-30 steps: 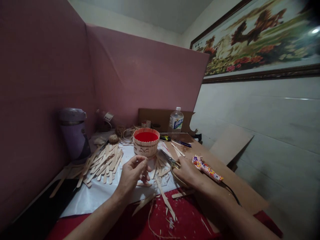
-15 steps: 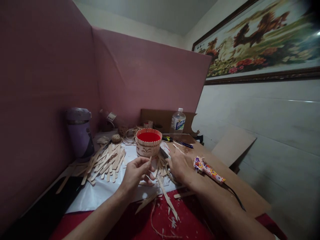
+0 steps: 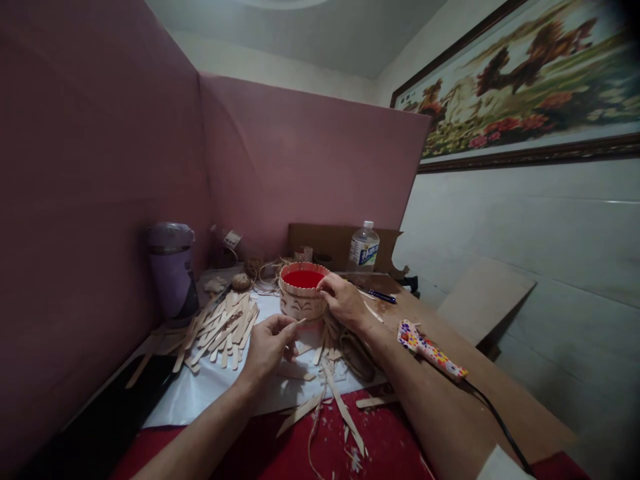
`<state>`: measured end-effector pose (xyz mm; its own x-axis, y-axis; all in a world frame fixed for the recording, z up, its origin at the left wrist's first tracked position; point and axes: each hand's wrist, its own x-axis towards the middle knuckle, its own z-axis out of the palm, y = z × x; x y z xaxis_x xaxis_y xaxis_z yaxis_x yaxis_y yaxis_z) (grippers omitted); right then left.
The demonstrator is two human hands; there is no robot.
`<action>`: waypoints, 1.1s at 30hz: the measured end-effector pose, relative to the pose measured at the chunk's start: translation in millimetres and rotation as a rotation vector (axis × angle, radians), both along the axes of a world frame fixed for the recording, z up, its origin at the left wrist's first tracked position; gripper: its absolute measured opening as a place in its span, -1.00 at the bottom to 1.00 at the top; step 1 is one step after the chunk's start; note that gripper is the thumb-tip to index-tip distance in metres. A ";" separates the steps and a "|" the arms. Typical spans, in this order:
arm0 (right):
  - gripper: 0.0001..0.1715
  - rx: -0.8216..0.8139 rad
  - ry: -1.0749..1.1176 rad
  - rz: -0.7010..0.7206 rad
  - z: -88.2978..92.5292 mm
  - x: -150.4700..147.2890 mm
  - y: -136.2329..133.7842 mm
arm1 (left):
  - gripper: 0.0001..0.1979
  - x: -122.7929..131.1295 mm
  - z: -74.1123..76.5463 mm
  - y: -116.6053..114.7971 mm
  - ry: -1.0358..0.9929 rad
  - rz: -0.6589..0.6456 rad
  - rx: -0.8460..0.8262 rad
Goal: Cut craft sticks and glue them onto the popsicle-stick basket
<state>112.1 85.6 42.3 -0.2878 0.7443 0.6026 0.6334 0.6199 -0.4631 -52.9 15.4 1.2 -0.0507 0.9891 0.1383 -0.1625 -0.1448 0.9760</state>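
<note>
A short tip of a wooden craft stick [image 3: 301, 323] is pinched between the thumb and forefinger of my left hand [image 3: 273, 343], in front of a round wooden pot [image 3: 302, 305]. The pot has a scalloped rim, dark leaf-like marks on its side and a bright red inside. My right hand [image 3: 346, 301] is closed at the pot's right rim, with thumb and fingertips gripping its edge. Under my right wrist lies a dark looped object [image 3: 357, 353], partly covered, whose kind I cannot make out. Split sticks and shavings [image 3: 345, 413] lie closer to me.
A pile of craft sticks [image 3: 225, 330] lies on white paper [image 3: 175, 403] at the left, by a purple tumbler [image 3: 173, 273]. A flower-patterned glue gun [image 3: 430, 350] with a black cord rests at the right. A clear bottle [image 3: 365, 250] and twine ball [image 3: 241, 283] stand behind.
My right hand has moved up and away from the dark object to the pot's rim. My left hand keeps its pinch on the stick tip. The whole view has shifted slightly.
</note>
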 end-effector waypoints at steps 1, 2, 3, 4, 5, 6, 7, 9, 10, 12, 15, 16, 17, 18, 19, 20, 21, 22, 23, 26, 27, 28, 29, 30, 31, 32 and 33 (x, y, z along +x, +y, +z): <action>-0.92 -0.001 0.030 0.009 0.8 1.0 0.2 | -0.70 -0.7 1.4 0.2 0.015 0.032 0.010; -0.93 -0.006 0.069 0.017 1.8 2.0 0.2 | -0.70 -1.2 3.1 0.0 0.027 0.065 0.022; -0.92 -0.014 0.113 0.022 2.7 3.1 0.4 | -0.70 -1.6 4.8 -0.4 0.034 0.094 0.035; -0.89 -0.026 0.160 0.025 3.3 4.2 0.9 | -0.70 -2.0 6.7 -0.9 0.037 0.118 0.049; -0.85 -0.044 0.208 0.027 3.4 5.3 1.9 | -0.70 -2.3 8.5 -1.6 0.035 0.137 0.060; -0.80 -0.066 0.255 0.032 3.1 6.4 3.2 | -0.69 -2.6 10.4 -2.3 0.024 0.152 0.071; -0.76 -0.091 0.300 0.039 2.3 7.3 4.9 | -0.70 -3.0 12.1 -3.1 0.010 0.162 0.086; -0.69 -0.146 0.387 0.057 0.1 8.9 8.1 | -0.72 -3.6 15.3 -5.0 -0.019 0.171 0.121; -0.66 -0.175 0.428 0.067 -1.0 9.6 9.3 | -0.73 -3.8 16.7 -6.2 -0.030 0.170 0.138; -0.59 -0.228 0.502 0.087 -2.4 10.6 9.8 | -0.75 -3.8 19.1 -8.9 -0.030 0.154 0.156; -0.53 -0.292 0.580 0.115 -2.0 11.7 6.3 | -0.76 -3.3 21.5 -13.2 -0.002 0.120 0.155; -0.53 -0.308 0.595 0.123 -1.5 11.9 4.7 | -0.76 -3.2 22.0 -14.4 0.009 0.111 0.159; -0.53 -0.320 0.608 0.128 -1.2 11.9 3.1 | -0.76 -3.2 22.5 -15.4 0.019 0.112 0.168; -0.53 -0.330 0.618 0.131 -1.0 12.0 1.8 | -0.77 -3.4 22.9 -16.2 0.030 0.125 0.181; -0.54 -0.337 0.627 0.132 -1.1 12.0 0.8 | -0.78 -3.5 23.4 -16.7 0.043 0.148 0.198; -0.54 -0.340 0.635 0.131 -1.5 12.0 0.1 | -0.79 -3.7 24.0 -17.1 0.056 0.176 0.211; -0.55 -0.341 0.642 0.128 -2.0 12.0 -0.3 | -0.80 -3.9 24.8 -17.4 0.062 0.201 0.214; -0.55 -0.341 0.648 0.125 -2.7 12.0 -0.6 | -0.80 -4.0 25.5 -17.6 0.059 0.217 0.204; -0.56 -0.339 0.652 0.122 -3.3 12.0 -0.8 | -0.79 -4.1 26.4 -17.8 0.046 0.219 0.182; -0.57 -0.324 0.655 0.115 -4.3 11.7 -2.2 | -0.75 -4.8 28.7 -18.6 -0.025 0.158 0.104; -0.58 -0.316 0.654 0.113 -4.1 11.4 -3.2 | -0.74 -5.3 29.4 -18.8 -0.040 0.133 0.094; -0.59 -0.309 0.651 0.113 -3.6 10.9 -4.6 | -0.74 -6.0 30.2 -19.0 -0.046 0.111 0.093; -0.60 -0.303 0.646 0.114 -2.9 10.3 -6.2 | -0.74 -6.9 31.1 -19.0 -0.043 0.096 0.099; -0.61 -0.298 0.639 0.116 -2.0 9.6 -8.1 | -0.75 -7.8 32.2 -19.0 -0.030 0.090 0.104; -0.62 -0.295 0.632 0.119 -0.9 8.9 -10.1 | -0.75 -8.6 33.6 -19.0 -0.008 0.089 0.106; -0.64 -0.291 0.624 0.122 0.2 8.2 -12.1 | -0.75 -9.2 35.0 -18.9 0.021 0.091 0.101; -0.65 -0.287 0.618 0.126 1.3 7.5 -14.0 | -0.75 -9.5 36.6 -18.9 0.050 0.095 0.090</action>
